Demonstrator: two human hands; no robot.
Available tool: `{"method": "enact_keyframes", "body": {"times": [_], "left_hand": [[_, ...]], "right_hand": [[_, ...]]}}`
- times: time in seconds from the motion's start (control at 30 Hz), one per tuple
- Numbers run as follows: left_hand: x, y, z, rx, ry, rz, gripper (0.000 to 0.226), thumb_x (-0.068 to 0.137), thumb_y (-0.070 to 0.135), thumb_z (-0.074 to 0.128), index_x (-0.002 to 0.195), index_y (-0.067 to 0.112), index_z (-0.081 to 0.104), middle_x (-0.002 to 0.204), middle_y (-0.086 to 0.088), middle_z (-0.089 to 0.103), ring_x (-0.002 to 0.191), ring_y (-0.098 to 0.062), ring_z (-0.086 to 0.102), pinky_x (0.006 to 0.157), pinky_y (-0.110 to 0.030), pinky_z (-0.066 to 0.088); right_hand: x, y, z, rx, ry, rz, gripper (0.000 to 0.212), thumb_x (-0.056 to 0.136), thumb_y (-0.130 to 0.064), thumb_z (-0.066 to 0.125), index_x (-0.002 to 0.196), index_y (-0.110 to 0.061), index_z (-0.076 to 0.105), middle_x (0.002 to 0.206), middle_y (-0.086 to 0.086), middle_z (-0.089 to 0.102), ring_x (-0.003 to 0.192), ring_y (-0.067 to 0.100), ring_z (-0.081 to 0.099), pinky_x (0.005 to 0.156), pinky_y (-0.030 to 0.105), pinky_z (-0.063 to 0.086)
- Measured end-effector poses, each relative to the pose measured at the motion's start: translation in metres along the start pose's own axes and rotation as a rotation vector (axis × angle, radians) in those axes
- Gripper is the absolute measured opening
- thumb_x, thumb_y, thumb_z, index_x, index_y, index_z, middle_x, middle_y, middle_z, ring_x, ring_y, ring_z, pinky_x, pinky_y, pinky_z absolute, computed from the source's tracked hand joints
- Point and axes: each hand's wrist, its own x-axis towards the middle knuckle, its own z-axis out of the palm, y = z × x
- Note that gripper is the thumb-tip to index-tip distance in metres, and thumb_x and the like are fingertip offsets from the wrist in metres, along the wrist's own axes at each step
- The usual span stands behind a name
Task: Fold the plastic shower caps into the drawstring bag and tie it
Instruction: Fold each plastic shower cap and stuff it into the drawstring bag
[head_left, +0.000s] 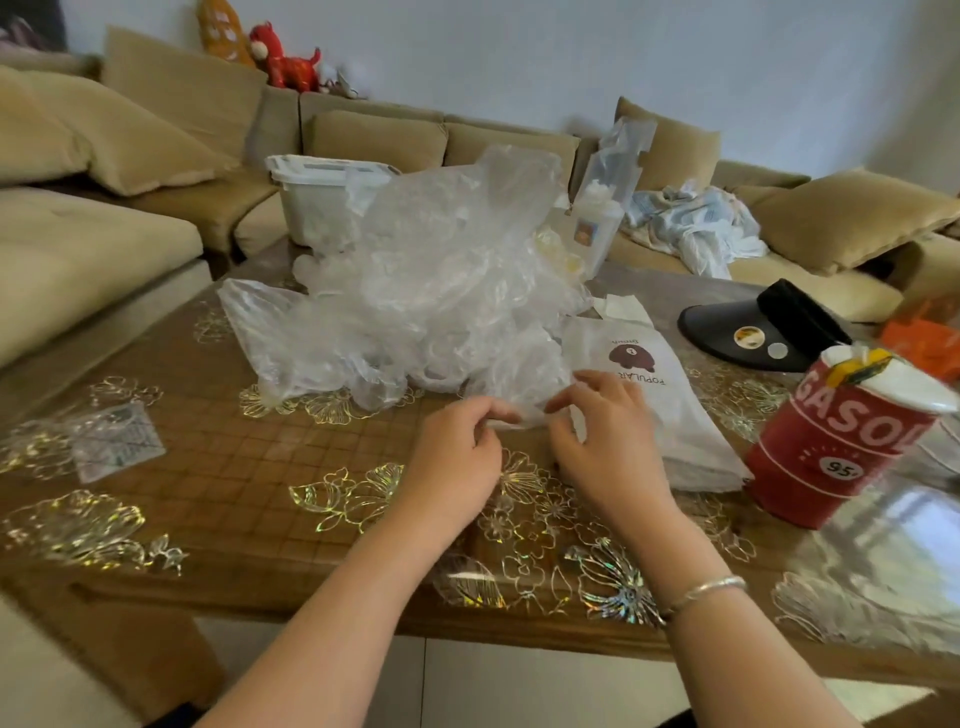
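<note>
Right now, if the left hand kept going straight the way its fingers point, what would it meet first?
Probably the right hand: the left hand pinches a clear plastic shower cap between them, fingers pointing rightward. Depth is unclear.

- Shower caps (441, 280) heaped at table (218, 478) centre.
- Drawstring bag (660, 395) at three o'clock (lying flat).
- Canister (841, 447) further right, visor (753, 327) behind it.
- Tub (317, 202) at eleven.

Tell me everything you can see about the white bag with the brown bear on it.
The white drawstring bag lies flat on the table, right of the heap of clear plastic caps. It looks like soft, matte fabric or non-woven material. It bears a brown bear face and the word POPULAR, upside down from this view. The right hand overlaps its near left edge; a red GASOL tin stands by its right corner.
</note>
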Motion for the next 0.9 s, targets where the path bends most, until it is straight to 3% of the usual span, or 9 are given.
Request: {"method": "enact_keyframes", "body": {"times": [0.13,0.27,0.4,0.5,0.57,0.63,0.7,0.8,0.9], "left_hand": [[0.005,-0.013,-0.028,0.062,0.048,-0.091,0.034,0.1,0.003,0.042,0.104,0.024,0.069,0.099,0.008,0.067,0.034,-0.002,0.039,0.038,-0.013,0.03],[0.005,-0.02,-0.044,0.077,0.042,-0.117,0.032,0.101,0.004,0.041,0.104,0.023,0.068,0.091,0.005,0.066,0.036,-0.001,0.041,0.038,-0.013,0.034],[0.004,-0.023,-0.051,0.096,0.051,-0.116,0.03,0.1,0.006,0.046,0.111,0.024,0.067,0.106,0.014,0.062,0.083,-0.015,0.067,0.054,-0.011,0.044],[0.006,-0.022,-0.052,0.074,0.065,-0.071,0.034,0.096,0.017,0.059,0.128,0.028,0.056,0.129,0.013,0.056,0.116,-0.008,0.056,0.08,-0.012,0.039],[0.006,-0.018,-0.053,0.012,0.053,-0.054,0.053,0.093,0.029,0.066,0.141,0.032,0.044,0.14,0.017,0.044,0.125,-0.005,0.046,0.092,-0.021,0.034],[0.004,-0.013,-0.052,-0.08,0.027,-0.048,0.065,0.089,0.038,0.068,0.146,0.037,0.036,0.142,0.02,0.039,0.126,-0.003,0.041,0.097,-0.025,0.033],[0.004,-0.013,-0.05,-0.132,0.001,-0.044,0.059,0.088,0.041,0.067,0.142,0.032,0.048,0.138,0.017,0.048,0.124,-0.006,0.048,0.102,-0.029,0.039],[0.002,-0.011,-0.047,-0.165,-0.004,-0.036,0.037,0.091,0.035,0.065,0.111,0.005,0.07,0.109,-0.012,0.07,0.103,-0.025,0.064,0.098,-0.042,0.049],[0.001,-0.008,-0.047,-0.262,0.038,-0.074,0.027,0.092,0.03,0.064,0.093,0.005,0.072,0.096,-0.012,0.071,0.092,-0.02,0.067,0.084,-0.029,0.053]], "right_hand": [[0.012,-0.005,0.017,-0.078,-0.177,0.058,0.036,0.1,-0.03,0.044,0.132,-0.022,0.059,0.163,0.01,0.017,0.151,0.025,0.003,0.121,0.042,0.007],[0.017,-0.004,0.021,-0.075,-0.231,0.071,0.049,0.103,-0.021,0.036,0.151,-0.011,0.034,0.161,0.007,0.024,0.152,0.021,0.004,0.123,0.04,0.003],[0.009,-0.013,0.006,0.231,0.015,0.035,0.042,0.099,-0.007,0.044,0.14,-0.013,0.053,0.149,0.001,0.044,0.142,0.01,0.028,0.112,0.023,0.02],[-0.003,-0.027,-0.011,0.596,0.099,0.042,0.037,0.094,0.001,0.045,0.113,-0.019,0.07,0.126,-0.008,0.059,0.111,-0.014,0.05,0.092,0.009,0.037],[-0.007,-0.033,-0.017,0.843,0.096,0.078,0.038,0.091,0.008,0.044,0.097,-0.015,0.073,0.105,-0.007,0.07,0.096,-0.009,0.06,0.079,0.008,0.043],[-0.007,-0.034,-0.017,1.031,0.071,0.125,0.035,0.088,0.009,0.046,0.087,-0.013,0.073,0.092,-0.005,0.073,0.092,0.003,0.065,0.079,0.015,0.048],[-0.007,-0.034,-0.014,1.188,0.026,0.159,0.031,0.087,0.008,0.047,0.084,-0.012,0.071,0.087,-0.001,0.071,0.088,0.012,0.066,0.08,0.026,0.053],[-0.008,-0.038,-0.01,1.369,-0.111,0.247,0.029,0.092,0.009,0.044,0.094,-0.007,0.067,0.096,0.008,0.068,0.084,0.019,0.068,0.073,0.032,0.056],[-0.008,-0.036,-0.001,1.356,-0.183,0.278,0.026,0.086,-0.011,0.061,0.112,-0.012,0.064,0.116,0.015,0.063,0.099,0.029,0.067,0.083,0.042,0.058]]}}
